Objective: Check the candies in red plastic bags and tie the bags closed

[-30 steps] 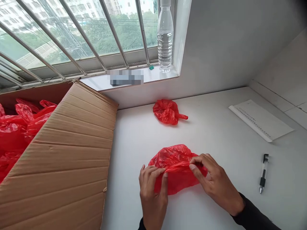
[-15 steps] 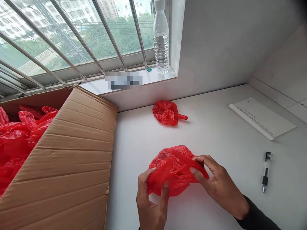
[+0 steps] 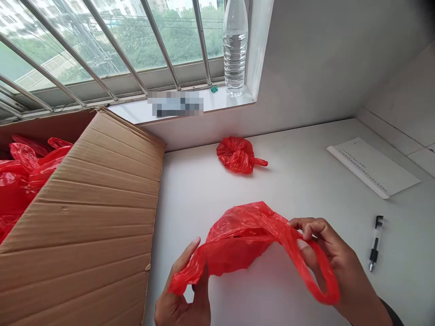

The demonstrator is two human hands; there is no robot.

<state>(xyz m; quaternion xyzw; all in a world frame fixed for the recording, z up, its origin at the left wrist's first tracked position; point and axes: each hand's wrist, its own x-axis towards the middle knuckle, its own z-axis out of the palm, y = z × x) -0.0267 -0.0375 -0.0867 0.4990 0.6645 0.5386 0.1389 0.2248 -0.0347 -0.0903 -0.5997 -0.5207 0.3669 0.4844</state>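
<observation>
A red plastic bag (image 3: 244, 231) is stretched between my two hands above the white table. My left hand (image 3: 185, 290) grips its left end, the thumb on the near side and a finger behind. At the other end my right hand (image 3: 329, 253) pinches the bag by its handle, and the handle's loop hangs down over the fingers. The inside of the bag is mostly hidden. Farther back, a second red bag (image 3: 236, 155) lies bunched up on the table, a twisted tail pointing right.
To the left stands an open cardboard box (image 3: 102, 203) with several red bags (image 3: 30, 167) in it. A pen (image 3: 375, 244) and a white sheet (image 3: 375, 167) lie on the right. On the sill of the barred window is a water bottle (image 3: 235, 54).
My hands have moved apart, the left one left and down, the right one right. The bag is now pulled wider, and its right handle shows as a hanging loop. The view has shifted slightly.
</observation>
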